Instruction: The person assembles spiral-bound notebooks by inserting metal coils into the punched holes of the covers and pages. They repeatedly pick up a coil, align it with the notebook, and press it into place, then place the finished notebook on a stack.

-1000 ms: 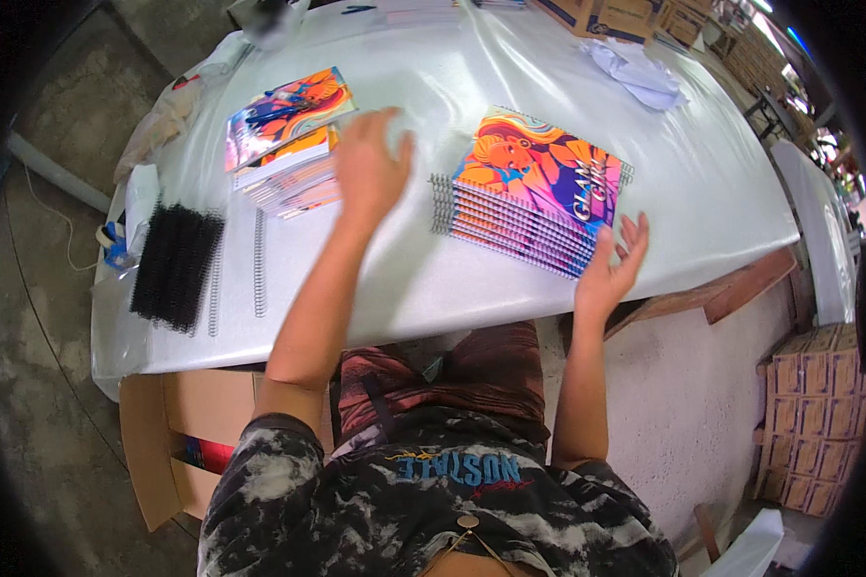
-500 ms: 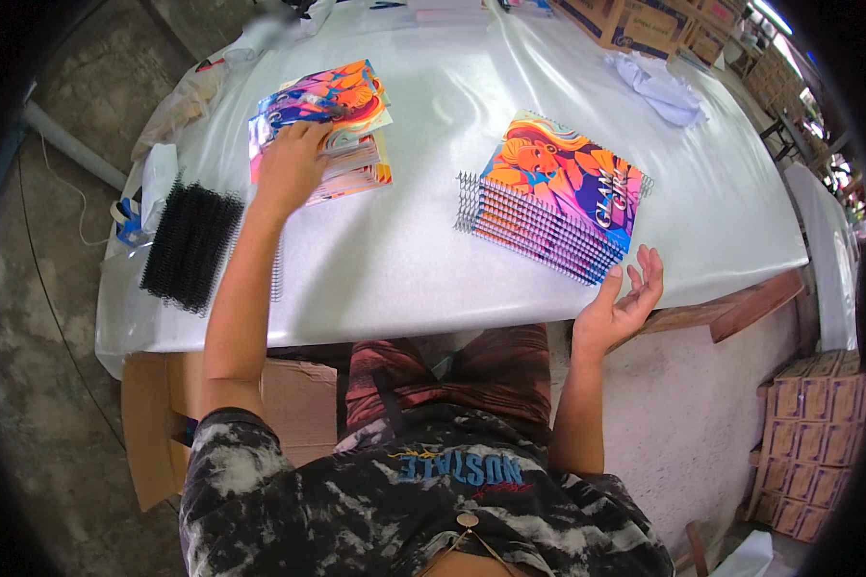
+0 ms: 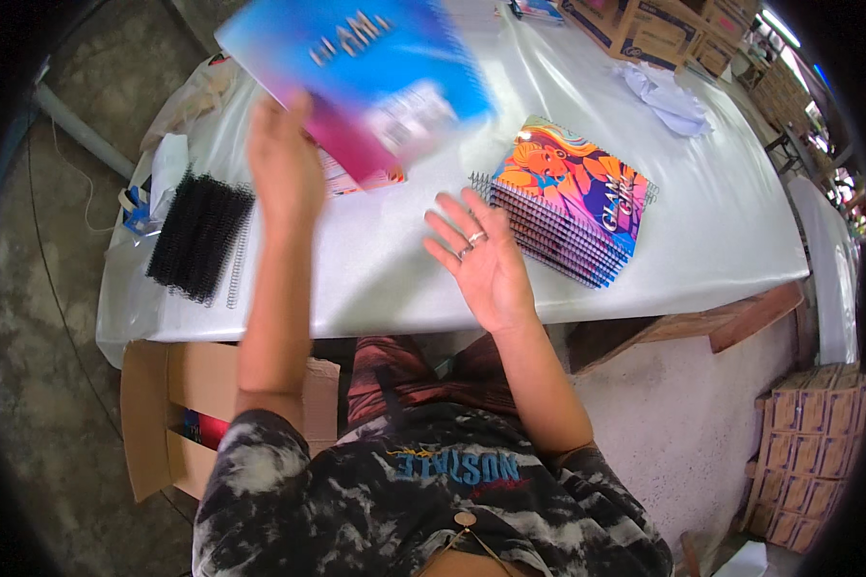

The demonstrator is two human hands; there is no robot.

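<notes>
Here your left hand (image 3: 284,163) grips a blurred blue-and-pink cover sheet (image 3: 361,72), lifted above the white table (image 3: 375,279); your right hand (image 3: 481,260) hovers palm-up, fingers spread, beside the stack of spiral notebooks (image 3: 573,202).

A single head-worn fisheye camera is looking steeply down from above the person's chest, facing forward over the white table (image 3: 375,279). It is sitting close to the raised hands, with straight edges bending toward the dark rim.
</notes>
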